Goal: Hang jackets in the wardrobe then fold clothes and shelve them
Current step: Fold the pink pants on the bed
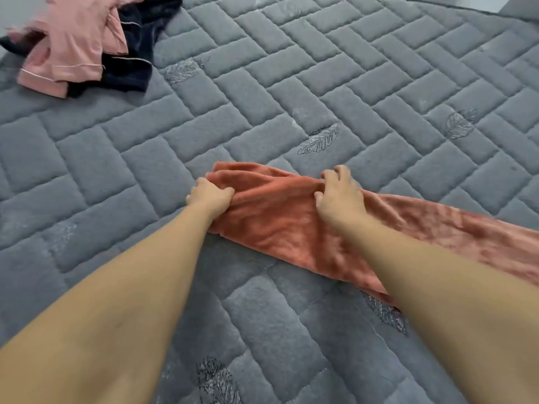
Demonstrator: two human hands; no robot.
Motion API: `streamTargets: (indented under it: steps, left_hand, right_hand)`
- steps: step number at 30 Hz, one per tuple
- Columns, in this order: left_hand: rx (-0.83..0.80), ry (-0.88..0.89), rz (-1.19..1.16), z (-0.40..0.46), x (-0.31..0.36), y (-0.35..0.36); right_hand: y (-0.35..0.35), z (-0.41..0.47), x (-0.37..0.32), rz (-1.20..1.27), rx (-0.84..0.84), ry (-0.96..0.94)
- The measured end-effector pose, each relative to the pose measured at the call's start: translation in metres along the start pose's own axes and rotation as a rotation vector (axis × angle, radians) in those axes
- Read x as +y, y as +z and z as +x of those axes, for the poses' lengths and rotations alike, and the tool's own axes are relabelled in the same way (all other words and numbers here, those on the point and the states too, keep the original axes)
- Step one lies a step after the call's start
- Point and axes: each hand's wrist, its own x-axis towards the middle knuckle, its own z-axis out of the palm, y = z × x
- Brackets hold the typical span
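We hold the orange velvet cloth (280, 220) tight with our left hand (210, 196) and right hand (339, 196); we should fold it flat and even.

One long rust-orange plush garment (291, 225) at near centre, stretched off to the right. One pale pink piped-edge fabric garment (70, 45) at far left. One dark navy velvety garment (131, 68) just beside and partly under the pink. One grey quilted bed cover (320, 83) beneath all. Two bare hands: left (211, 196), right (338, 196).
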Motion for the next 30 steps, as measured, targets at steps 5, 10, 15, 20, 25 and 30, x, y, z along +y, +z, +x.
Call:
streamTargets:
  steps: [5,10,15,20,25,30]
  left_hand:
    - [0.34,0.148,0.0,-0.01,0.009,0.008]
    - [0.366,0.322,-0.133,0.001,0.03,-0.003]
    - [-0.119,-0.086,-0.384,-0.016,0.017,0.01]
    - [-0.033,0.062,-0.383,-0.051,0.029,-0.01]
    - [-0.208,0.263,-0.54,-0.139,0.105,-0.001]
    - [-0.393,0.368,-0.54,-0.238,0.208,0.071]
  right_hand:
    - [0.042,-0.025,0.021,-0.077,-0.083,0.095]
    - [0.046,-0.045,0.043,-0.259,0.076,-0.236]
    - [0.052,-0.069,0.088,-0.25,-0.193,0.207]
    - [0.034,-0.06,0.109,-0.042,-0.413,0.147]
    - [-0.007,-0.093,0.174,0.209,-0.274,0.255]
    - [-0.049,-0.139,0.278,0.152,-0.136,0.466]
